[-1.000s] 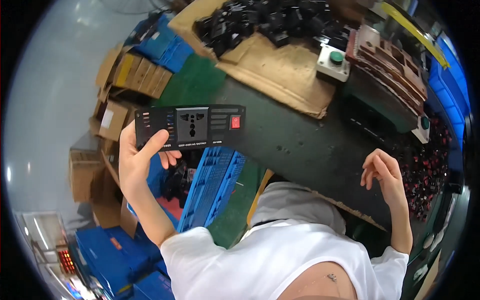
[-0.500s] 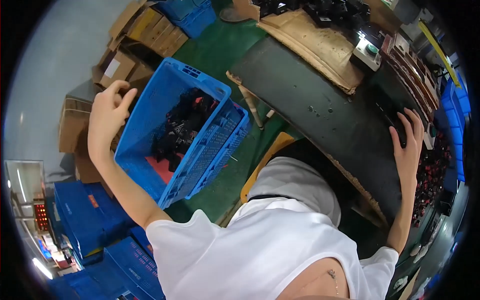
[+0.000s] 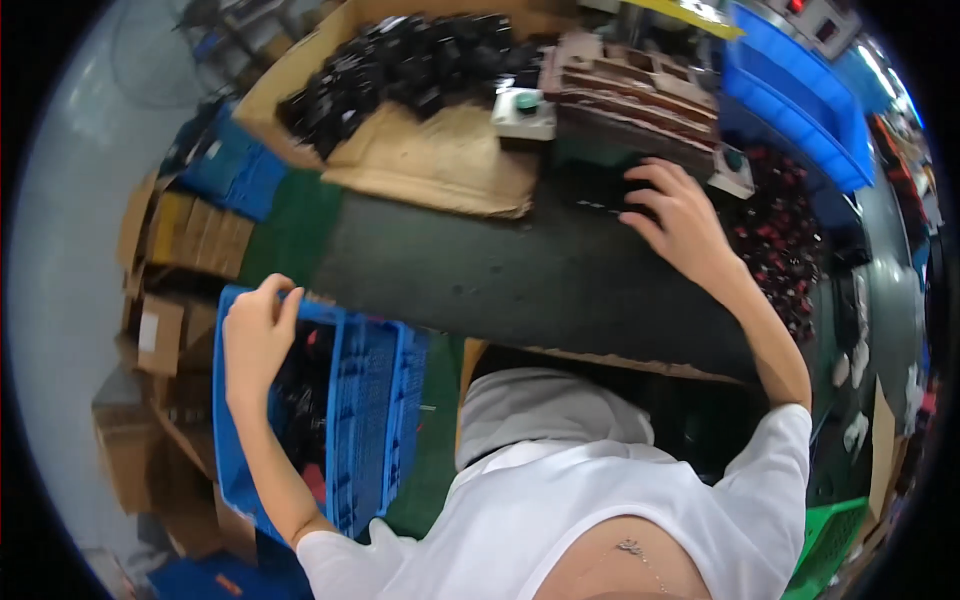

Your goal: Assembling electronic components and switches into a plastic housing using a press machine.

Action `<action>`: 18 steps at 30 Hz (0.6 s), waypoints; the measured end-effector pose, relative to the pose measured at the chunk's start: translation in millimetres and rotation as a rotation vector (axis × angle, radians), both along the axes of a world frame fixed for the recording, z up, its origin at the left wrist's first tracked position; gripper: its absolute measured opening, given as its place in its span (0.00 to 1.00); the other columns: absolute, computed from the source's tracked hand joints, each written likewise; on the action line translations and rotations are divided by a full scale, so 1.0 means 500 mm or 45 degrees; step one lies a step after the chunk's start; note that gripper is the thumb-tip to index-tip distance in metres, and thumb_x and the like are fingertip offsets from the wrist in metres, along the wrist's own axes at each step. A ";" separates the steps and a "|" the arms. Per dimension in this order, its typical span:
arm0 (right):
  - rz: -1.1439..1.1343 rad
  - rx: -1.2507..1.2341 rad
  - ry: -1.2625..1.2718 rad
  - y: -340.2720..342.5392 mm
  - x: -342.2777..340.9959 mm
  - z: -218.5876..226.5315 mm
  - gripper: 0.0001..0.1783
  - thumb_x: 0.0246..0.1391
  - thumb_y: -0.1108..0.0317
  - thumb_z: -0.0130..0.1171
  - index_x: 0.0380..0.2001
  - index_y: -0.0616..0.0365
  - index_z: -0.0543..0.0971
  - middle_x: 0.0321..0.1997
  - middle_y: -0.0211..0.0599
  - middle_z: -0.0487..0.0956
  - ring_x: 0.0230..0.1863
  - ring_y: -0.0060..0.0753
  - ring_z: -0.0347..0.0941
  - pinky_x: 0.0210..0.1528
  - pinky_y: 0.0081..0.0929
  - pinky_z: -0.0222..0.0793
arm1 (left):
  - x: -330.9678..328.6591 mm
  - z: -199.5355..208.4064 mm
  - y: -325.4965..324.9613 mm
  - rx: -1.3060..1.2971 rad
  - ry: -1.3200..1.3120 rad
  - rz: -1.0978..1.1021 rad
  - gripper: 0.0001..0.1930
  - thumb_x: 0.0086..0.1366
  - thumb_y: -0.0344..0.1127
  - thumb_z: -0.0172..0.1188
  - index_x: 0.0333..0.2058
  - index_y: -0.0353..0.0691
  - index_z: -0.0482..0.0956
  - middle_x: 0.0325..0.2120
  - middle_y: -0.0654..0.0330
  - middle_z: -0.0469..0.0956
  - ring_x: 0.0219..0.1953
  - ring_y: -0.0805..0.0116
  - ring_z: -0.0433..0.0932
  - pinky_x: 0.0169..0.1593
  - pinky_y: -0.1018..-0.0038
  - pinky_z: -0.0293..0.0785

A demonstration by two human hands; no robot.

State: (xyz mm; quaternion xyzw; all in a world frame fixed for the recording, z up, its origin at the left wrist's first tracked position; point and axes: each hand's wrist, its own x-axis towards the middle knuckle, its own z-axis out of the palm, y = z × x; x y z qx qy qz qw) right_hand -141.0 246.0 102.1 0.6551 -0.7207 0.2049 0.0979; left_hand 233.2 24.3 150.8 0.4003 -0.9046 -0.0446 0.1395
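Observation:
My left hand [image 3: 256,335] is raised over the blue crate [image 3: 345,430], its fingers loosely bent and the thumb apart from the palm, with nothing visible in it. Inside the crate lie black parts [image 3: 300,400] with some red among them, partly covered by my forearm. Over the dark worktable [image 3: 400,255], my right hand [image 3: 682,218] has its fingers spread. Its fingertips are beside a black object [image 3: 595,190] below the brown layered fixture [image 3: 635,95]; whether they touch it I cannot tell.
White boxes with green buttons [image 3: 523,115] flank the fixture. A carton of black parts [image 3: 410,65] and a cardboard sheet [image 3: 440,160] are at the back left. Small red and black parts [image 3: 775,240] are heaped right, near a blue bin [image 3: 795,90]. Cartons [image 3: 160,335] stand left.
The view has turned toward the table, so the crate shows lower and the fixture nearer the middle. My left hand's fingers appear more curled; my right hand remains beside the black object.

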 end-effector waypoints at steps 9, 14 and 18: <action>0.035 0.125 0.035 0.018 -0.009 -0.004 0.13 0.46 0.64 0.61 0.31 0.62 0.78 0.48 0.35 0.72 0.54 0.39 0.64 0.54 0.34 0.62 | -0.371 -0.110 -0.184 -0.347 0.481 -0.364 0.16 0.54 0.42 0.65 0.28 0.32 0.76 0.22 0.53 0.74 0.23 0.62 0.73 0.30 0.71 0.69; 0.083 0.074 0.025 0.023 -0.030 -0.001 0.09 0.46 0.67 0.60 0.30 0.61 0.78 0.46 0.34 0.72 0.51 0.37 0.66 0.51 0.33 0.64 | -0.470 -0.143 -0.283 -0.250 0.245 -0.256 0.27 0.46 0.52 0.68 0.28 0.29 0.77 0.29 0.48 0.75 0.32 0.51 0.75 0.38 0.64 0.72; 0.107 -0.044 -0.042 0.014 -0.041 0.021 0.10 0.47 0.69 0.59 0.33 0.61 0.78 0.40 0.34 0.75 0.44 0.36 0.71 0.45 0.31 0.68 | -0.482 -0.161 -0.310 -0.253 0.256 -0.261 0.26 0.44 0.51 0.70 0.25 0.28 0.76 0.25 0.49 0.74 0.27 0.55 0.74 0.34 0.67 0.71</action>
